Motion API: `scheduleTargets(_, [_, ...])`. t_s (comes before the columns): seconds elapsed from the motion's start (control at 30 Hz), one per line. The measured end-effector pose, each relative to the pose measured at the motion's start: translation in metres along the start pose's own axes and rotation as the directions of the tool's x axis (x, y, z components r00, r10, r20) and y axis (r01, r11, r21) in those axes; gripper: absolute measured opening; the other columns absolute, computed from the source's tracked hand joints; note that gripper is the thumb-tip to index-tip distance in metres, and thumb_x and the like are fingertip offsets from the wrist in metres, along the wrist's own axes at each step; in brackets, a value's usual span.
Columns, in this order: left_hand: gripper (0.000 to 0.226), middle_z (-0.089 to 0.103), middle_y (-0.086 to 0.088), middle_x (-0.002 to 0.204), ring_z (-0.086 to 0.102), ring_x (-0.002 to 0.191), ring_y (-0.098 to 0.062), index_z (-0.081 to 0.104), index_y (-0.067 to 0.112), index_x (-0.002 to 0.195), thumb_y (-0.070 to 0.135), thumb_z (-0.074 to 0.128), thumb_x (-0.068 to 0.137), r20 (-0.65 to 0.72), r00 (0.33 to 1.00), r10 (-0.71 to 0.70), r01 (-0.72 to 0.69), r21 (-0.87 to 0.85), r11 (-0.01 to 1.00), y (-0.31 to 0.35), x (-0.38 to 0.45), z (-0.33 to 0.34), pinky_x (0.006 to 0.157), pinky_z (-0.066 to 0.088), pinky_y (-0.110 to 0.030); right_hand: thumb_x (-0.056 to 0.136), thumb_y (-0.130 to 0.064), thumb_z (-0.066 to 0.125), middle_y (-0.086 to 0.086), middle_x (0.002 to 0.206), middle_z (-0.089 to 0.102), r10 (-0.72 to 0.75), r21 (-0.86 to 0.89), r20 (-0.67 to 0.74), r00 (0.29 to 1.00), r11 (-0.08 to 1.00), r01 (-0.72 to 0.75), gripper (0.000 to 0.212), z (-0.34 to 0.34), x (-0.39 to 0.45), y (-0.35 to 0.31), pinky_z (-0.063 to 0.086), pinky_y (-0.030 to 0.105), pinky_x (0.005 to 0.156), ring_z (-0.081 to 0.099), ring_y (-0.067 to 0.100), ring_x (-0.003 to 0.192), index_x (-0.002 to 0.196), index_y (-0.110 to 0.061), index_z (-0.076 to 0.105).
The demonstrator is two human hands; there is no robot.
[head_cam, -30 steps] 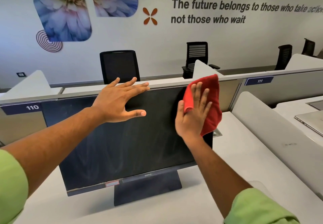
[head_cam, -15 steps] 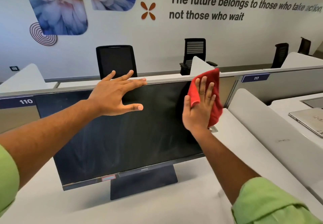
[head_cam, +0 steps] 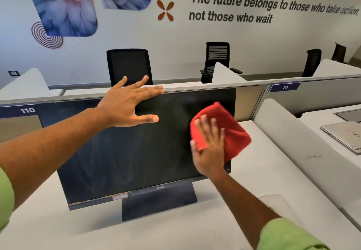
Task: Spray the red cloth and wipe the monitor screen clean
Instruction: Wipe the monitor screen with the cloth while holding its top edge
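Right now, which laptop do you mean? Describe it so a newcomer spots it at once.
Start at the black monitor being wiped with the red cloth, then look right past the pale curved divider to the next desk. The laptop lies there closed, silver, at the frame's right edge, the only one in view.

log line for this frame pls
step: wiping | right hand: presses red cloth flat on monitor screen, right side | left hand: steadies top edge
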State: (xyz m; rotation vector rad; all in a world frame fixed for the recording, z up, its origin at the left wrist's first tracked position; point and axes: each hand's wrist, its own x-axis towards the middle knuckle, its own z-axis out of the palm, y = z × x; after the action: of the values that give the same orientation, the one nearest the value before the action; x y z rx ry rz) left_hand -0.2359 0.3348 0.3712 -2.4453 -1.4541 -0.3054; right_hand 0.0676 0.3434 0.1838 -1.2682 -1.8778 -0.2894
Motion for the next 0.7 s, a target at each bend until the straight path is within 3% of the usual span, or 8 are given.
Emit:
scheduleTargets(0.1, [0.087,0.019,0.029,0.163,-0.002,0.157,-0.009,0.008,0.054,0.158,0.094,0.024,0.083,0.017,1.0,-0.008,0.008,-0.012,1.0,0.001,0.002,-0.001,0.125,0.011,-0.061,0.111,-0.053,0.018,-0.008,0.179,0.008,0.262,0.047,-0.081,0.962,0.965,-0.259,0.064,-0.013,0.044,0.008,0.012,0.064,0.13,0.002,0.024,0.166,0.171,-0.032,0.01])
scheduleTargets(0.17, [0.087,0.018,0.028,0.162,-0.001,0.157,-0.009,0.008,0.055,0.158,0.094,0.025,0.083,0.009,1.0,-0.007,0.007,-0.022,1.0,0.0,0.002,0.0,0.125,0.012,-0.061,0.11,-0.057,0.012,-0.009,0.179,0.002,0.298,0.085,-0.102,0.949,0.953,-0.29,0.065,-0.018,0.083,-0.005,0.006,0.064,0.131,-0.005,0.023,0.166,0.171,-0.034,0.003])
scheduleTargets(0.23, [0.087,0.015,0.027,0.159,-0.001,0.157,-0.009,0.008,0.055,0.158,0.094,0.026,0.083,-0.005,1.0,-0.008,0.008,-0.031,0.999,-0.001,0.001,0.001,0.125,0.014,-0.061,0.109,-0.058,0.011,-0.008,0.18,0.002,0.239,0.068,-0.103,0.965,0.97,-0.233,0.068,-0.016,0.105,-0.026,0.003,0.063,0.131,-0.006,0.024,0.166,0.171,-0.031,0.005])
scheduleTargets(0.33, [0.087,0.014,0.026,0.157,0.0,0.156,-0.008,0.007,0.056,0.158,0.095,0.027,0.082,0.0,1.0,-0.015,0.015,-0.034,0.999,-0.002,0.003,0.001,0.124,0.018,-0.061,0.109,-0.058,0.016,-0.006,0.18,0.004,0.016,0.012,-0.066,0.998,1.0,-0.015,0.069,-0.001,0.099,-0.06,0.004,0.06,0.132,-0.002,0.025,0.166,0.171,-0.028,0.012])
scheduleTargets(0.47, [0.089,0.015,0.029,0.159,0.001,0.157,-0.009,0.009,0.056,0.158,0.096,0.029,0.08,-0.004,1.0,-0.008,0.008,-0.035,0.999,-0.002,0.003,0.002,0.122,0.021,-0.062,0.11,-0.054,0.031,-0.006,0.18,0.006,-0.254,0.036,0.059,0.965,0.967,0.252,0.068,0.017,0.049,-0.077,0.007,0.062,0.131,0.004,0.026,0.166,0.171,-0.03,0.013])
scheduleTargets(0.53, [0.089,0.012,0.03,0.158,0.001,0.157,-0.009,0.009,0.056,0.158,0.096,0.03,0.081,-0.009,1.0,-0.003,0.003,-0.036,0.999,-0.003,0.002,0.002,0.122,0.022,-0.062,0.109,-0.053,0.035,-0.009,0.179,0.011,-0.305,0.034,0.077,0.949,0.952,0.303,0.066,0.018,0.029,-0.062,0.013,0.063,0.13,0.008,0.024,0.166,0.17,-0.033,0.017])
scheduleTargets(0.6, [0.089,0.008,0.034,0.157,0.0,0.157,-0.008,0.009,0.055,0.158,0.096,0.029,0.081,0.003,1.0,0.002,-0.002,-0.036,0.999,-0.002,0.002,0.001,0.123,0.02,-0.062,0.109,-0.054,0.033,-0.011,0.178,0.015,-0.181,0.029,0.024,0.983,0.983,0.181,0.064,0.01,0.024,-0.039,0.016,0.061,0.13,0.012,0.021,0.166,0.169,-0.034,0.023])
scheduleTargets(0.7, [0.089,0.01,0.033,0.159,-0.003,0.157,-0.008,0.008,0.055,0.158,0.096,0.027,0.081,0.017,1.0,-0.003,0.003,-0.041,0.999,0.0,0.002,0.0,0.124,0.017,-0.061,0.11,-0.055,0.017,-0.009,0.179,0.009,0.2,0.058,-0.066,0.978,0.979,-0.196,0.066,-0.005,0.049,-0.017,0.012,0.06,0.131,0.004,0.02,0.166,0.171,-0.031,0.014])
